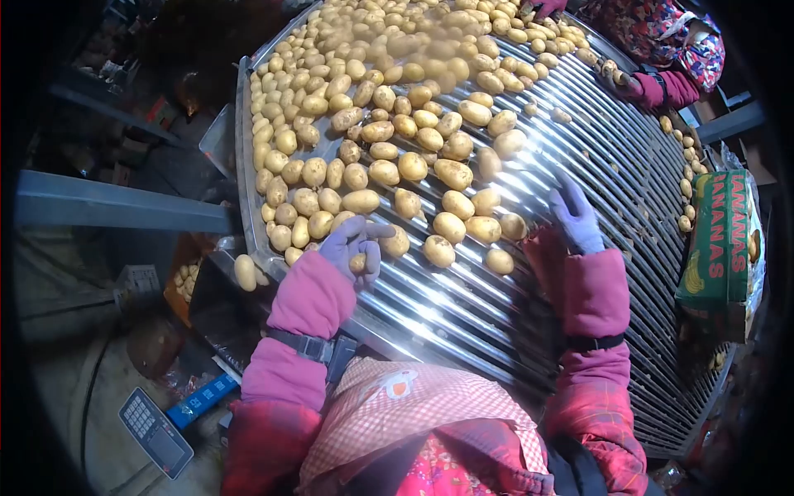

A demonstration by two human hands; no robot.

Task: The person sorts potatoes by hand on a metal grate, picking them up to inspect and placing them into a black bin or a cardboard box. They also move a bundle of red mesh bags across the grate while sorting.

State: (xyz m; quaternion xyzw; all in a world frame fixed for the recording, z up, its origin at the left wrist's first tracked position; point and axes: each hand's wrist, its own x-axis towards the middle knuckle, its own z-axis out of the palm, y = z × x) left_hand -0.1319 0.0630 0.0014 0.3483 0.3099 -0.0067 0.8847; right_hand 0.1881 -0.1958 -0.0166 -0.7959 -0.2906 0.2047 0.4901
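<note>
Many potatoes (453, 174) lie on a metal roller table (463, 314) in front of me. My left hand (354, 248), in a purple glove, is at the table's near left edge with its fingers curled round a small potato (357, 263). Another potato (394, 241) sits right beside its fingertips. Over the bare rollers on the right is my right hand (575, 213), also gloved, its fingers stretched out and holding nothing. The closest potato to it is at its left (513, 226).
A co-worker's gloved hand (624, 83) reaches over the rollers at the upper right; their other hand (546, 7) is at the top. A green box (718, 240) stands right. At the lower left are a keypad device (155, 431) and a metal beam (124, 201).
</note>
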